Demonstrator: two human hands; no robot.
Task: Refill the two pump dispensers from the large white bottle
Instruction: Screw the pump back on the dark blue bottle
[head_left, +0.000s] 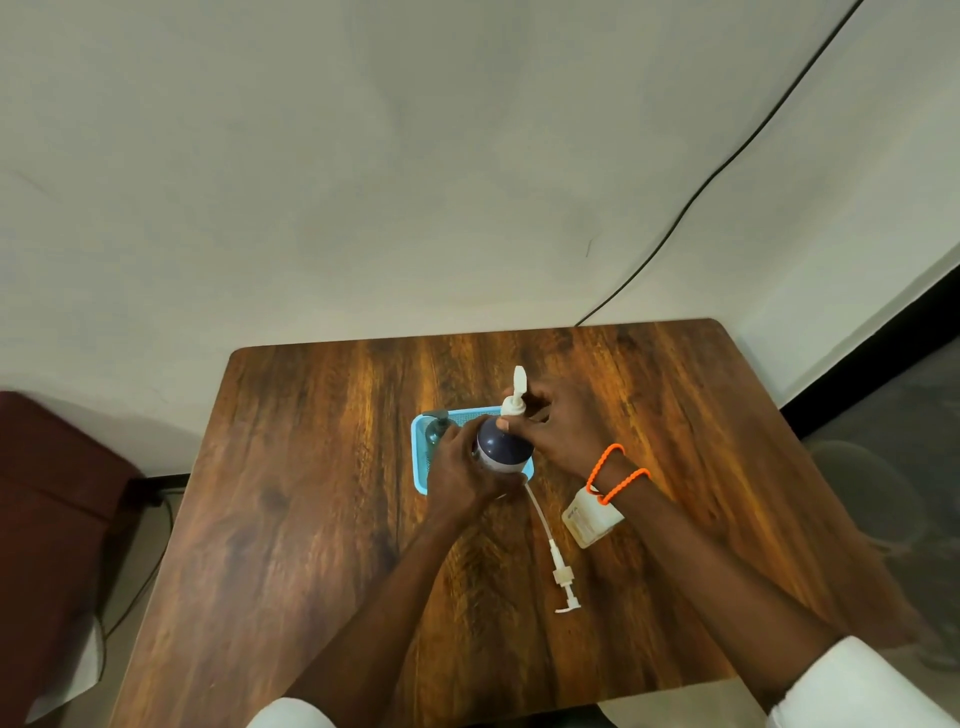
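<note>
A dark blue pump dispenser (501, 447) with a white pump head (516, 397) stands at the blue tray (422, 470) in the middle of the table. My left hand (460, 467) grips its body from the left. My right hand (558, 423) pinches the white pump collar at its neck. A second, clear dispenser (438, 428) with a dark pump stands in the tray's far left corner. A loose white pump with its long tube (556, 558) lies on the table in front of the tray. A white bottle (592, 517) lies partly hidden under my right wrist.
The wooden table (322, 493) stands against a pale wall. A black cable (727, 161) runs down the wall to the table's back edge. A dark red seat (57, 493) is at the left, and floor shows at the right.
</note>
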